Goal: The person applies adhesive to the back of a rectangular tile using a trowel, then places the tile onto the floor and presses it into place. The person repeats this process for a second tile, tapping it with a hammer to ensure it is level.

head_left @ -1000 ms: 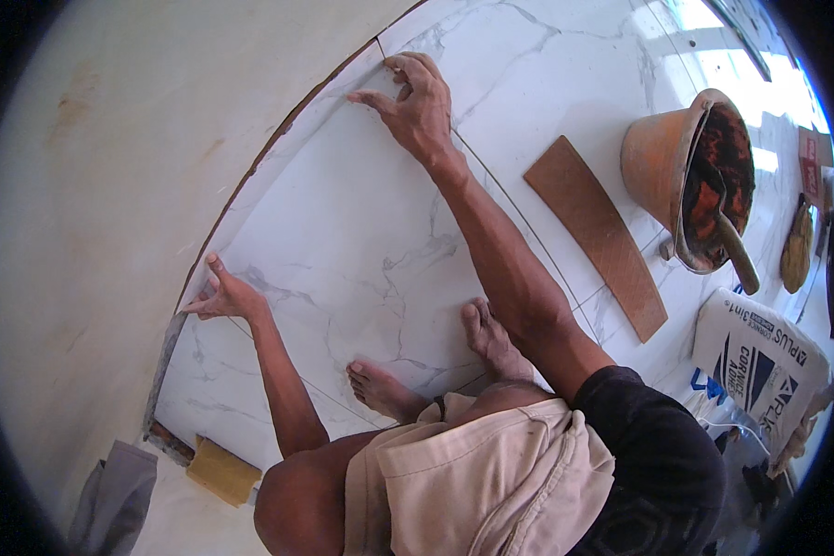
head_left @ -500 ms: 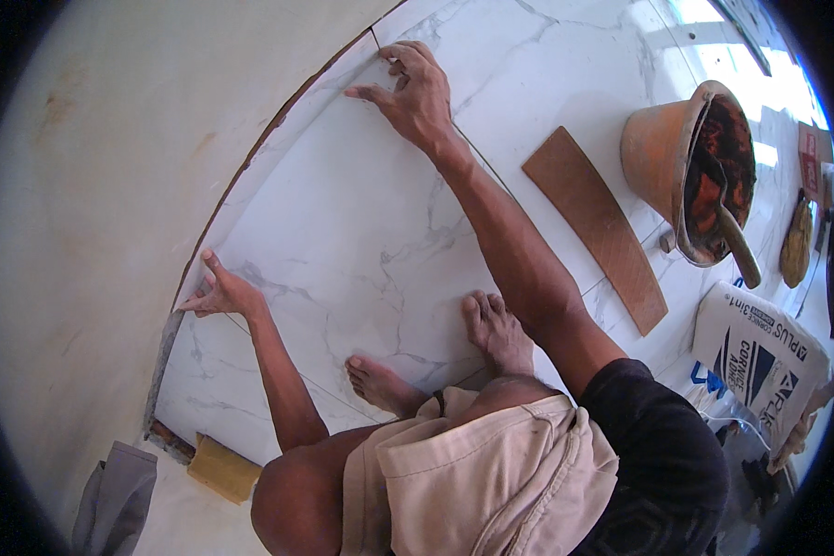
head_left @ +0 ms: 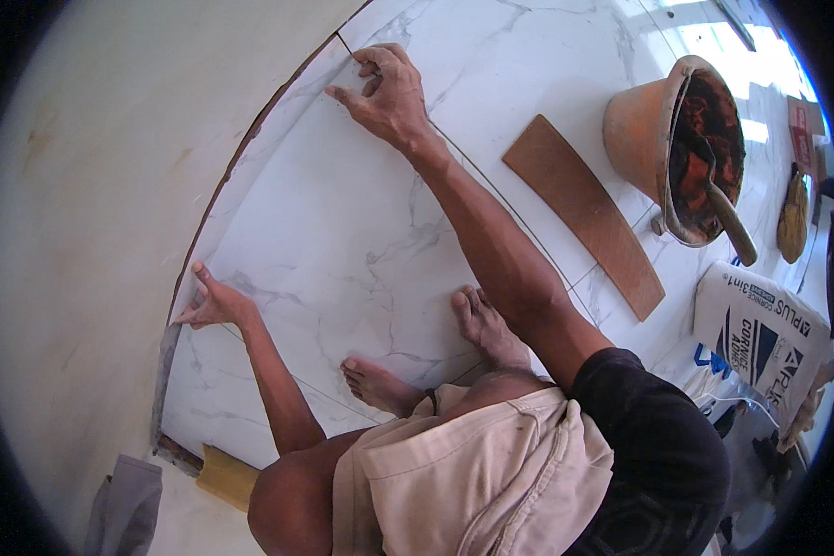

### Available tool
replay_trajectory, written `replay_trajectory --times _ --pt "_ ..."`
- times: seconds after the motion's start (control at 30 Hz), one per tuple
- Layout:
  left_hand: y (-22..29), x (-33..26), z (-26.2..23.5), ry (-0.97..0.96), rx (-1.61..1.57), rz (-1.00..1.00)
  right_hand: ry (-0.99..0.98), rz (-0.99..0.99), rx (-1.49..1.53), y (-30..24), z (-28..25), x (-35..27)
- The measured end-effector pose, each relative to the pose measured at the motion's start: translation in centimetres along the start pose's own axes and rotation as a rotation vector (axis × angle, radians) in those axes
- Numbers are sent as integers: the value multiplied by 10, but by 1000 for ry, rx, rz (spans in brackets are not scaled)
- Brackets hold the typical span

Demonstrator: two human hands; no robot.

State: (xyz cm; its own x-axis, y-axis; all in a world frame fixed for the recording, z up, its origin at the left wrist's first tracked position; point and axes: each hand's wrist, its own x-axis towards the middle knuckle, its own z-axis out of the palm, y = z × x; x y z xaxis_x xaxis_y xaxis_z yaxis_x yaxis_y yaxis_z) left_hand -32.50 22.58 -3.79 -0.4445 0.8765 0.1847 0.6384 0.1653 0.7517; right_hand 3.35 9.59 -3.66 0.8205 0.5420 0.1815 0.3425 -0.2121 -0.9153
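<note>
Watching the head view from my end of the link, I see an orange bucket (head_left: 635, 139) holding a dark and reddish-brown mix (head_left: 693, 171), a tool handle (head_left: 732, 225) leaning out over its rim and the tool's far end hard to make out; below the bucket, a white sack (head_left: 755, 338) hides its contents. Well left of the bucket, a marbled strip (head_left: 255, 162) lines the wall's foot, the left hand (head_left: 218, 301) and right hand (head_left: 387, 97) at its two ends, thumbs spread from bent fingers, though I cannot tell whether they grip or merely touch.
</note>
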Motion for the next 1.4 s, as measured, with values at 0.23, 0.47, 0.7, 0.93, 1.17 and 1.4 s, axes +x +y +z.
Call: replay_trajectory --times 0.23,0.47,0.7,0.93,1.17,1.4 --pt "-2 1 1 23 3 2 79 10 47 0 11 -2" --pt "5 -3 -1 14 0 2 151 -25 21 -1 18 -2" --pt "-13 8 0 20 91 75 234 -47 0 -5 26 -4" --pt "0 -3 0 -31 31 16 274 -67 -7 4 29 -3" --pt "-18 7 4 23 -53 77 292 -37 38 -6 31 -4" --pt "-3 -6 -1 -22 -129 26 204 52 -19 -20 24 -8"
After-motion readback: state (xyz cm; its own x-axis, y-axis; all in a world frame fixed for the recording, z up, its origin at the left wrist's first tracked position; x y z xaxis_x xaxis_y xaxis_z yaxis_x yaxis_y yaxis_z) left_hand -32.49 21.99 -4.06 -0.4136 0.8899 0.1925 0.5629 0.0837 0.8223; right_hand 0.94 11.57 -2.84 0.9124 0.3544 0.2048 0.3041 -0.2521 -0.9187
